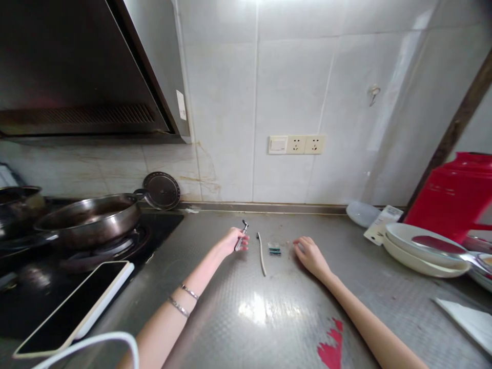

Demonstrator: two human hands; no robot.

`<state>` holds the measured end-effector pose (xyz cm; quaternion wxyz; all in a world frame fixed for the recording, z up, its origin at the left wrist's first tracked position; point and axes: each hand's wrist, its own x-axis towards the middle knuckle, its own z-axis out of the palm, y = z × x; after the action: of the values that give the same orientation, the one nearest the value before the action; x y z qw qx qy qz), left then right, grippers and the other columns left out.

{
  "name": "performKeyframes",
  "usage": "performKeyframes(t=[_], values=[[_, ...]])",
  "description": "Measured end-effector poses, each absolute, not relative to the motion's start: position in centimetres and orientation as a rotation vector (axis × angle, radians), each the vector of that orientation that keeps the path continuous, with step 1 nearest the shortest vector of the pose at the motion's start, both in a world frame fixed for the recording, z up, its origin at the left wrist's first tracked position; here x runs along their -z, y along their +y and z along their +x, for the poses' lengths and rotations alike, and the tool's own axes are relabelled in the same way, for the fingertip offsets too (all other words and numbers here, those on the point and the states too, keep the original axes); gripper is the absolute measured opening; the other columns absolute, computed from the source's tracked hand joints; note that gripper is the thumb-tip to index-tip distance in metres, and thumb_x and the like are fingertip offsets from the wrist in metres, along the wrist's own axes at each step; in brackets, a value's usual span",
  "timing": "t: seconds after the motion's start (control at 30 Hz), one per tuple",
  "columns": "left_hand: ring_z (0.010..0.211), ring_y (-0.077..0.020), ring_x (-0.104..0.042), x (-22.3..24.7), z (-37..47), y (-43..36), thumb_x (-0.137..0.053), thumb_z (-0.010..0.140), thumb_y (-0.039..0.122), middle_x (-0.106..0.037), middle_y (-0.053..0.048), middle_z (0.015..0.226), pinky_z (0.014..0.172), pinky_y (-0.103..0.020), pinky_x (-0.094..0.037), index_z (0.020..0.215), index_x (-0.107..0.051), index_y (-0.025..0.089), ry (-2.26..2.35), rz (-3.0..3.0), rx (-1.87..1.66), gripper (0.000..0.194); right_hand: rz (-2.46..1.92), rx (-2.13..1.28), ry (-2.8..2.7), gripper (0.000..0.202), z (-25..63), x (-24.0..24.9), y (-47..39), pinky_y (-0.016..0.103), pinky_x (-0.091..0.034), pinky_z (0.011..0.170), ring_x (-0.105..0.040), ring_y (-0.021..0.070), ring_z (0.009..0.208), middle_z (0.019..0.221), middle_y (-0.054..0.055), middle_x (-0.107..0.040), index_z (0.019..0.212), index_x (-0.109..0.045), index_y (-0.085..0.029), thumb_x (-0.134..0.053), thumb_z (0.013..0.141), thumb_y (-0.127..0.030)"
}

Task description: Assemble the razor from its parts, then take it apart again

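My left hand (231,240) is closed round a small silver tool (241,239) with a dark, angled tip, held just above the metal counter. To its right lies a thin whitish stick (262,256) with a dark upper end; its kind is unclear. Beside the stick are two small dark green cylinders (274,251) that look like batteries, with a bit of clear plastic around them. My right hand (310,254) rests on the counter to the right of these, fingers loosely bent, with nothing visible in it.
At left, a steel pan (92,218) stands on the black stove under a range hood (84,66). A phone (77,307) with a white cable (111,335) lies near front left. At right are stacked white dishes (418,256) and a red thermos (449,197). Wall sockets (305,145) sit behind.
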<state>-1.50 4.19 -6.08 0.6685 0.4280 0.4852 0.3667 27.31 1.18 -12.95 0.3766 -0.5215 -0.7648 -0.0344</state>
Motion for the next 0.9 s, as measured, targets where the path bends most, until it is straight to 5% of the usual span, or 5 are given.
performKeyframes(t=[0.13, 0.37, 0.9], values=[[0.034, -0.0039, -0.035, 6.6, -1.9, 5.2, -0.04, 0.078, 0.016, -0.043, 0.006, 0.053, 0.036, -0.016, -0.034, 0.075, -0.045, 0.015, 1.079, 0.859, -0.763, 0.006, -1.335, 0.086, -1.963, 0.018, 27.3, 13.0, 1.2, 0.036, -0.042, 0.079, -0.052, 0.0231, 0.086, 0.083, 0.009, -0.06, 0.082, -0.058, -0.019, -0.04, 0.082, -0.023], [0.028, -0.0024, -0.022, 6.8, -2.4, 6.6, -0.038, 0.084, 0.048, -0.03, 0.01, 0.042, 0.033, -0.013, -0.013, 0.07, -0.048, 0.015, 1.068, 0.694, -0.619, 0.037, -1.349, 0.087, -1.976, 0.018, 27.4, 13.2, 1.4, 0.035, -0.042, 0.079, -0.052, 0.0228, 0.086, 0.082, 0.008, -0.06, 0.081, -0.058, -0.02, -0.041, 0.08, -0.022], [0.026, -0.0029, -0.012, 7.2, -1.2, 6.5, -0.038, 0.084, 0.043, -0.02, 0.01, 0.036, 0.032, -0.015, -0.003, 0.054, -0.034, 0.019, 1.127, 0.587, -0.651, 0.039, -1.357, 0.122, -1.991, 0.018, 27.2, 13.0, 1.0, 0.034, -0.042, 0.077, -0.052, 0.0225, 0.085, 0.082, 0.008, -0.06, 0.08, -0.058, -0.019, -0.041, 0.081, -0.022]])
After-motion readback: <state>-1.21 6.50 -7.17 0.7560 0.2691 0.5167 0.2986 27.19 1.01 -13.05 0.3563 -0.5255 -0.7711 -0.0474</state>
